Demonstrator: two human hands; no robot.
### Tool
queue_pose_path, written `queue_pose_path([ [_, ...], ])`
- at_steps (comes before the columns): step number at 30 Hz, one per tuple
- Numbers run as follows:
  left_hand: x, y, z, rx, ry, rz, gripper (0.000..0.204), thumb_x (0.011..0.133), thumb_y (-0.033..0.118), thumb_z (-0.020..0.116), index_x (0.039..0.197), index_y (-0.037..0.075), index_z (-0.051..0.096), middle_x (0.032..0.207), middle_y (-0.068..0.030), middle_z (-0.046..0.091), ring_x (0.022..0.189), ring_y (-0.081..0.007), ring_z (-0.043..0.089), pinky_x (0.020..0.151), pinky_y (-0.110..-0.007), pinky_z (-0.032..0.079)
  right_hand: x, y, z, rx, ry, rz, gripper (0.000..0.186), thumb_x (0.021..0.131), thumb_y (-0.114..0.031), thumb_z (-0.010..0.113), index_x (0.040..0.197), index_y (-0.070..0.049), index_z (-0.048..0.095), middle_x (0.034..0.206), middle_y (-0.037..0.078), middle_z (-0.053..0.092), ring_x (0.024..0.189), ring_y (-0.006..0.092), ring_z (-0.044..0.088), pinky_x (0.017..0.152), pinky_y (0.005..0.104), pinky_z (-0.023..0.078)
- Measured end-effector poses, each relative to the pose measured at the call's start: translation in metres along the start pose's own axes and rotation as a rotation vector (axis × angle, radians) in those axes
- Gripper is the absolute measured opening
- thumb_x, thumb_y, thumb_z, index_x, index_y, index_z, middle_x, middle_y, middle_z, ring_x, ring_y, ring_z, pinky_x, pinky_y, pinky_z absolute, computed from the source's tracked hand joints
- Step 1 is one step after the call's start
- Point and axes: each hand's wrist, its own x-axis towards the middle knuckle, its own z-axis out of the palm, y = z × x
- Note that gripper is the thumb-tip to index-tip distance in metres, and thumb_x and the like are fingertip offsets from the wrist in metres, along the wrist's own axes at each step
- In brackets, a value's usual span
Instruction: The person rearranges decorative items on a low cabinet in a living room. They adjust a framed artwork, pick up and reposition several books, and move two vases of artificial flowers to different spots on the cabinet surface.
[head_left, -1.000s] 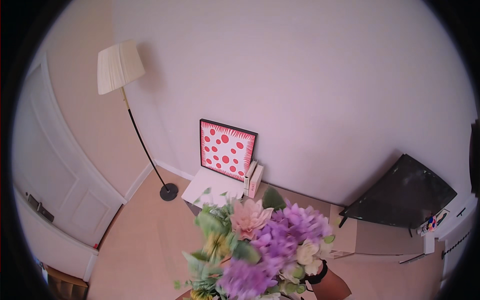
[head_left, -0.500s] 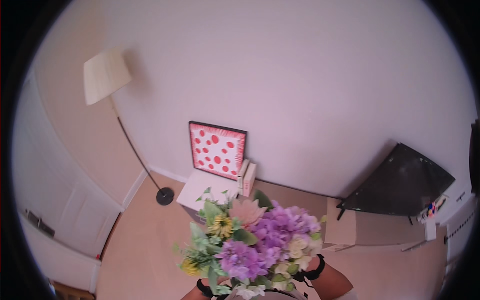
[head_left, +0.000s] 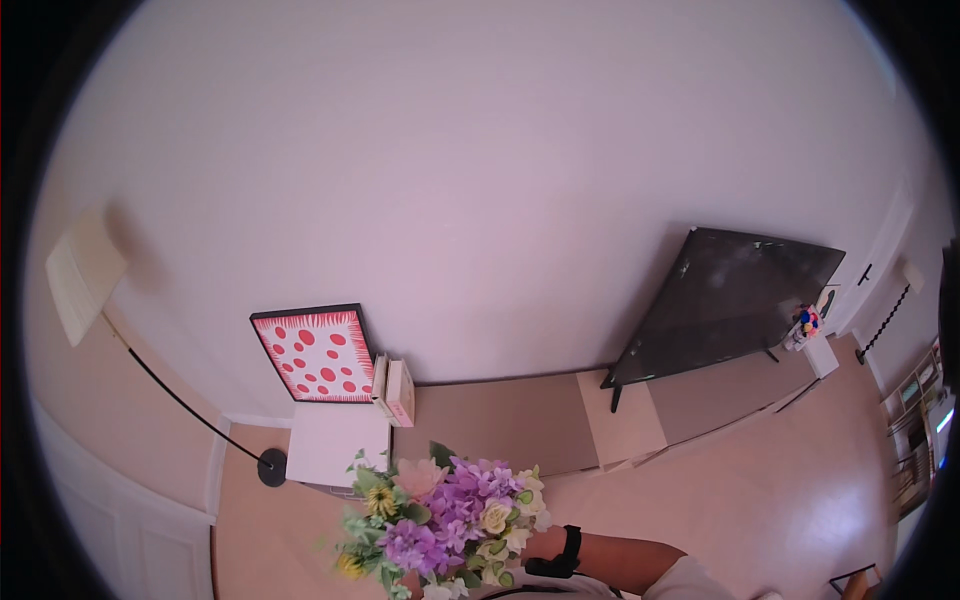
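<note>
A bouquet [head_left: 450, 530] of purple, pink, white and yellow flowers with green leaves fills the lower middle, held up in front of me. Behind its right side is my right hand [head_left: 540, 545], with a black band at the wrist and its fingers hidden. Only a sliver of my left hand [head_left: 405, 585] shows under the bouquet's left side, fingers hidden too. Just beyond the flowers stands a white surface [head_left: 330, 445] with a red-dotted framed picture [head_left: 318, 355] and two upright books [head_left: 400, 395] at its back.
A long low cabinet [head_left: 505, 425] runs along the wall, bearing a black television [head_left: 720, 305] and a small colourful object [head_left: 805, 325]. A floor lamp [head_left: 85, 275] stands left, near a white door [head_left: 130, 550]. Shelves [head_left: 915, 395] line the far right.
My view has turned to the right: the lamp, picture and television sit further left, and more of the right-hand side shows. The bouquet sits lower in the picture.
</note>
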Motion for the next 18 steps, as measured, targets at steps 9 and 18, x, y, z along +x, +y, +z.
queue_pose_path([
  [9,0.112,-0.031,0.014,0.357,0.23,0.022,0.039,0.088,0.023,0.065,0.118,-0.001,0.057,0.101,-0.0147,0.069,0.093,-0.0274,0.065,0.076,-0.036,0.052,0.069,0.112,-0.03,0.008,0.05,0.193,0.038,0.08,-0.025,0.072,0.113,-0.009,0.059,0.104,0.004,0.06,0.096,0.0229,0.057,0.081,0.0363,0.046],
  [18,0.008,-0.207,-0.135,0.725,0.706,-0.328,0.051,0.084,0.019,0.067,0.13,0.001,0.051,0.096,-0.0133,0.067,0.074,-0.0182,0.061,0.061,-0.031,0.052,0.153,0.227,-0.097,-0.072,0.08,0.274,0.039,0.081,-0.026,0.071,0.114,-0.01,0.059,0.106,0.004,0.06,0.098,0.0241,0.057,0.083,0.0375,0.046],
])
